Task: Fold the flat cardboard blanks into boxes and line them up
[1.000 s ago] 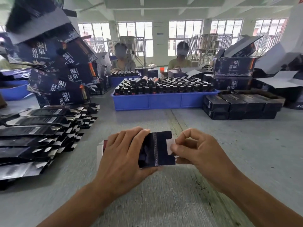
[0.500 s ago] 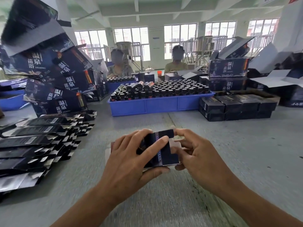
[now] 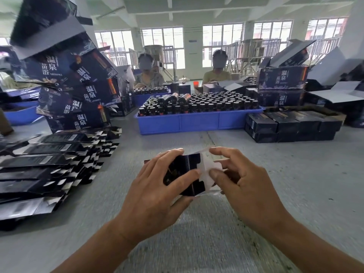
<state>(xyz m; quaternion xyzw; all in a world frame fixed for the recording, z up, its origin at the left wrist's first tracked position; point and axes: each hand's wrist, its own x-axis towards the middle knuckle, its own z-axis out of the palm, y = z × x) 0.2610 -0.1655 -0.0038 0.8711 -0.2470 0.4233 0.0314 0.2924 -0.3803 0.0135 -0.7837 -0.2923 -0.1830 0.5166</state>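
From my head camera, my left hand (image 3: 157, 186) curls round a dark, half-folded box (image 3: 184, 175) just above the grey table (image 3: 295, 184), while my right hand (image 3: 242, 184) pinches its white end flap (image 3: 206, 170). Flat blanks (image 3: 45, 166) lie stacked at my left. Behind them, piled dark cartons (image 3: 78, 91) read 温泉苗浴. A blue tray (image 3: 197, 121) holds rows of dark capped bottles (image 3: 206, 105). Folded boxes (image 3: 291, 125) stand lined up beside it on the right.
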